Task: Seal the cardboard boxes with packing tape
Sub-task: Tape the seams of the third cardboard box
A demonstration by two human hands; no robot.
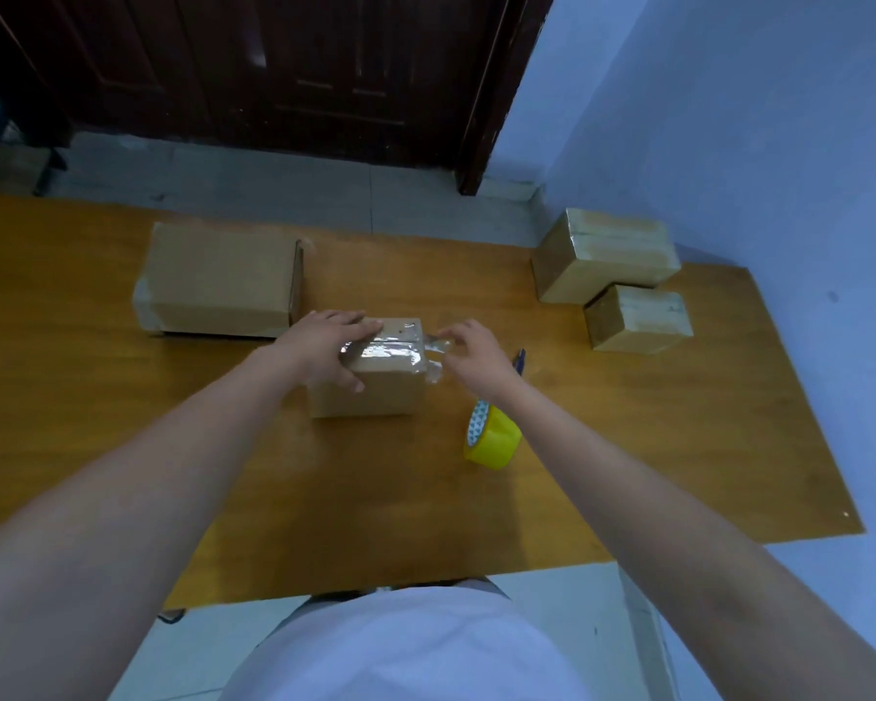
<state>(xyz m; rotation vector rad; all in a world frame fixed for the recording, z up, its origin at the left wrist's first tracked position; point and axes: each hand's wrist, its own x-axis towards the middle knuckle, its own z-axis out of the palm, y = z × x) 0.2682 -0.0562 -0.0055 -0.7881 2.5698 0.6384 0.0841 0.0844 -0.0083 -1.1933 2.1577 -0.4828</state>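
Observation:
A small cardboard box [375,392] stands in the middle of the wooden table [122,447], with a strip of clear tape [390,350] across its top. My left hand [324,346] lies flat on the box's top left, fingers pressing the tape down. My right hand [469,354] pinches the loose tape end [433,344] that sticks out past the box's right edge. A yellow tape roll [494,437] lies on the table under my right wrist.
A larger cardboard box [218,280] with an open right flap sits at the back left. Two taped boxes [603,255] [638,318] stand at the back right by the blue wall. A blue pen-like tool [521,357] lies behind my right hand.

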